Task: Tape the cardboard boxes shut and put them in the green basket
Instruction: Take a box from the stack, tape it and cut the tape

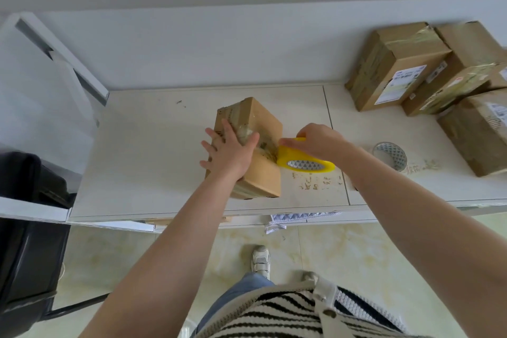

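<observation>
The white table carries everything. Toward its far right end sit 3 stacked cardboard boxes, well apart from the single cardboard box at the table's middle. The left hand presses flat on that box, fingers spread. Just right of it, the right hand grips the yellow tape roll, fingers curled over its rim, touching the box's edge. A spent tape core stands farther right.
</observation>
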### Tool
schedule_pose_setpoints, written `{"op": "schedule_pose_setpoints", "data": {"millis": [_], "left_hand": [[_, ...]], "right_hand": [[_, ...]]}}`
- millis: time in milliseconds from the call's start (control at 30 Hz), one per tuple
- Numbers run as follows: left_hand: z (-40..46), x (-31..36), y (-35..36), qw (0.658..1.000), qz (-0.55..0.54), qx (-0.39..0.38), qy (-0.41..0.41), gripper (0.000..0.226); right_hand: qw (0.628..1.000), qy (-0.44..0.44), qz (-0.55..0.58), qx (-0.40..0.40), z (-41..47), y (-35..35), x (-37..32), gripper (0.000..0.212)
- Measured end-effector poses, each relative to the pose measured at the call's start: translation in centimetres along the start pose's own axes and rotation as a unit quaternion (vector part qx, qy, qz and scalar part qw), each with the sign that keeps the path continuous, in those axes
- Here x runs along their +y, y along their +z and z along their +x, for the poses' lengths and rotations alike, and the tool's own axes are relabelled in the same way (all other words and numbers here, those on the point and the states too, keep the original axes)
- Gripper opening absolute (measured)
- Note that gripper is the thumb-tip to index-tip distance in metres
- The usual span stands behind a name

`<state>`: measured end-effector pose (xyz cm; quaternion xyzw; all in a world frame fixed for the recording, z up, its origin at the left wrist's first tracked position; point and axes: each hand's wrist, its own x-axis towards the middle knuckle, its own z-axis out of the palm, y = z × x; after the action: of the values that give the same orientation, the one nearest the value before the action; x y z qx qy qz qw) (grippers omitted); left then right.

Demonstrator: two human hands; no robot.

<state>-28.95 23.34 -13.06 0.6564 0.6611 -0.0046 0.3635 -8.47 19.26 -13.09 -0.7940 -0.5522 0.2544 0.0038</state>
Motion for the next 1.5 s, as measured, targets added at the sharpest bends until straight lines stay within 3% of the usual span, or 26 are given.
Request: {"op": "schedule_pose_setpoints", "data": {"millis": [133,267,333,467,567,733,800,900,1200,1300,1367,1433,1500], "left_hand": [[1.4,-2.0,-0.6,0.989,-0.145,-0.013,0.019,0.078],[0.4,-2.4,2.1,0.918,-0.389,-0.075,-0.004,0.069],[0.1,-2.6,3.1,0.909,-0.408,-0.081,-0.005,0.067],[2.1,-4.3,2.3,0.976,-0.216,-0.027,-0.015,0.059],[2.2,-4.4,2.4,0.966,-0.260,-0.004,-0.013,0.046],[1.6,-4.7,2.9,0.956,-0.291,0.002,-0.020,0.054],[1.5,-4.5,3.1,0.958,-0.284,0.014,-0.020,0.054],[1.5,-4.4,3.4,0.964,-0.266,0.028,-0.011,0.051],[0.9,-4.1,3.8,0.964,-0.262,0.037,-0.036,0.055],[0.8,-3.8,4.0,0.983,-0.170,0.059,-0.025,0.051],[0.8,-3.2,4.1,0.989,0.018,0.143,0.027,0.056],[0.9,-1.4,4.4,0.957,0.128,0.214,0.147,0.070],[1.1,0.8,5.2,0.935,0.177,0.180,0.250,0.065]], "right_hand": [[0.998,-0.053,0.021,-0.006,-0.8,-2.2,-0.2,0.055],[0.993,-0.078,-0.060,0.070,-0.9,-4.8,-1.8,0.061],[0.989,-0.083,-0.099,0.070,-1.0,-5.3,-2.9,0.058],[0.983,-0.118,-0.129,0.049,-1.1,-4.5,-5.9,0.060],[0.985,-0.132,-0.109,0.022,-1.3,-4.2,-7.1,0.054],[0.991,-0.093,-0.094,0.032,-1.1,-5.3,-5.1,0.070],[0.991,-0.061,-0.120,0.020,-0.9,-5.1,-3.1,0.075],[0.998,-0.006,-0.059,-0.012,-0.5,-3.0,-0.4,0.071],[0.998,0.026,0.022,-0.060,1.8,0.5,1.7,0.070],[0.998,0.017,0.013,-0.063,2.4,0.6,1.5,0.069],[0.998,0.013,0.003,-0.062,2.5,0.6,1.5,0.069],[0.998,0.008,-0.006,-0.060,2.5,0.7,1.6,0.070],[0.998,-0.001,-0.017,-0.055,2.5,0.8,1.7,0.070]]}}
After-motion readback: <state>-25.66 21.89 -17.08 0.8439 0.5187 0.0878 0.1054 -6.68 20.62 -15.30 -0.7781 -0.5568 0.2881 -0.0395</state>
